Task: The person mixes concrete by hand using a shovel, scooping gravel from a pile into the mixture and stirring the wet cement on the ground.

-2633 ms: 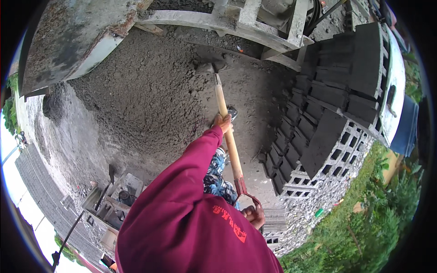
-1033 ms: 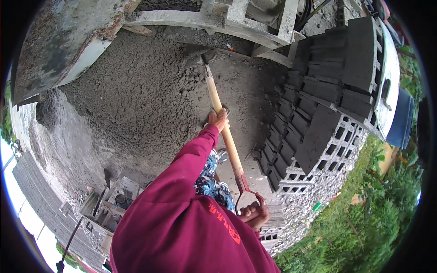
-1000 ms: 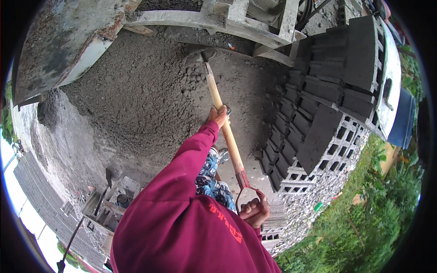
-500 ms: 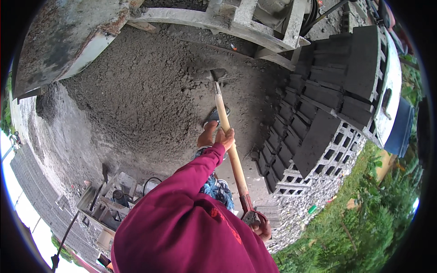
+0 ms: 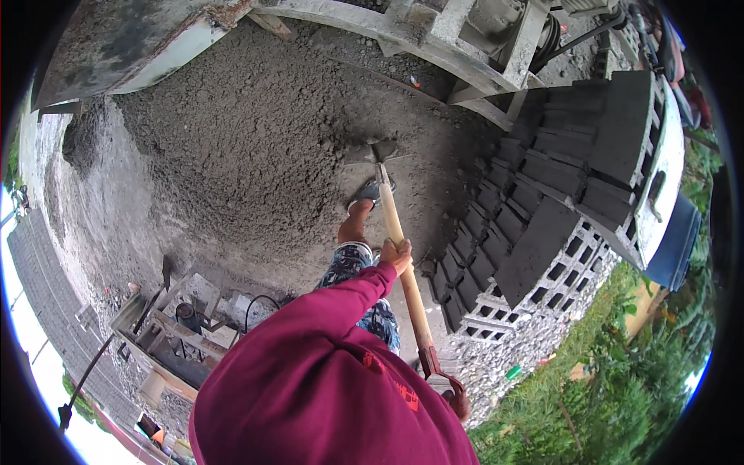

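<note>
A shovel with a pale wooden shaft (image 5: pixel 411 298) slants from near right up to the middle of the view. My left hand (image 5: pixel 399 256) is wrapped round the shaft about midway. At the near end, my right hand (image 5: pixel 459 403) is closed on the red D-shaped grip (image 5: pixel 431 363), partly hidden by my maroon sleeve. The metal blade (image 5: pixel 380 152) lies low at the right edge of a broad heap of damp grey mix (image 5: pixel 240 132), a few lumps beside it. My sandalled foot (image 5: pixel 372 191) stands just left of the shaft, near the blade.
Stacked grey hollow blocks (image 5: pixel 535 252) stand on the right, above gravel (image 5: pixel 496 372) and green plants (image 5: pixel 620 387). A concrete-crusted machine frame (image 5: pixel 341 25) crosses the far side. A rusty metal hopper (image 5: pixel 147 46) is far left. A block-mould frame (image 5: pixel 182 333) stands near left.
The shovel blade has come a little nearer to me, with both hands still on the shovel. The view has shifted slightly, and more of my leg and sandal shows.
</note>
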Demonstrator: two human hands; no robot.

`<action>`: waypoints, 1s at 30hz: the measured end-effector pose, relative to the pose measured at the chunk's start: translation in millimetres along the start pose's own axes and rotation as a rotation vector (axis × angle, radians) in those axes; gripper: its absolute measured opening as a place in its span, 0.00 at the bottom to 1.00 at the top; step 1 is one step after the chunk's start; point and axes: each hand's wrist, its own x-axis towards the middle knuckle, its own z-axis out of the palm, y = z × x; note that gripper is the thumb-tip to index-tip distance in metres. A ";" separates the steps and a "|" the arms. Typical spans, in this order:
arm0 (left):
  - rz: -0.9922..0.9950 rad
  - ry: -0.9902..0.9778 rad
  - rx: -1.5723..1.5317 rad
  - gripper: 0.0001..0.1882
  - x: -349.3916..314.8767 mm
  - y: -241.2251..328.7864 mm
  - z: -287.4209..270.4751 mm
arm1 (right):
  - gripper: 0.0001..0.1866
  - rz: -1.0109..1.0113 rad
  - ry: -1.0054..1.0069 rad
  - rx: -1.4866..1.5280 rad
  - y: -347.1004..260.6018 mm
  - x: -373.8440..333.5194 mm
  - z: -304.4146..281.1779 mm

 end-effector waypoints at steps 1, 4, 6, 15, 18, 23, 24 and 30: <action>0.011 -0.012 -0.005 0.19 -1.9 -2.0 2.3 | 0.17 -0.029 0.034 0.002 3.4 -3.7 3.3; 0.047 -0.035 0.134 0.19 7.0 27.7 -5.7 | 0.17 -0.017 0.098 0.104 30.0 7.0 16.8; 0.027 -0.012 0.076 0.19 36.2 52.9 -18.0 | 0.23 0.106 -0.210 0.099 56.3 46.1 -5.8; 0.081 0.085 0.287 0.21 21.9 -56.2 -26.5 | 0.14 0.085 -0.053 0.023 58.2 61.0 -48.2; 0.137 0.130 0.269 0.24 -9.9 -139.6 -9.7 | 0.20 0.038 -0.205 -0.037 32.1 60.7 -133.6; 0.072 0.066 0.429 0.28 -50.9 -149.2 15.0 | 0.22 0.005 -0.219 -0.009 32.8 62.4 -183.9; 0.095 0.051 0.446 0.29 -45.6 -139.8 13.1 | 0.21 0.020 -0.207 -0.012 36.0 63.8 -180.8; 0.102 0.216 0.245 0.26 32.8 -46.6 -40.5 | 0.18 0.139 -0.287 0.027 71.2 77.3 -53.3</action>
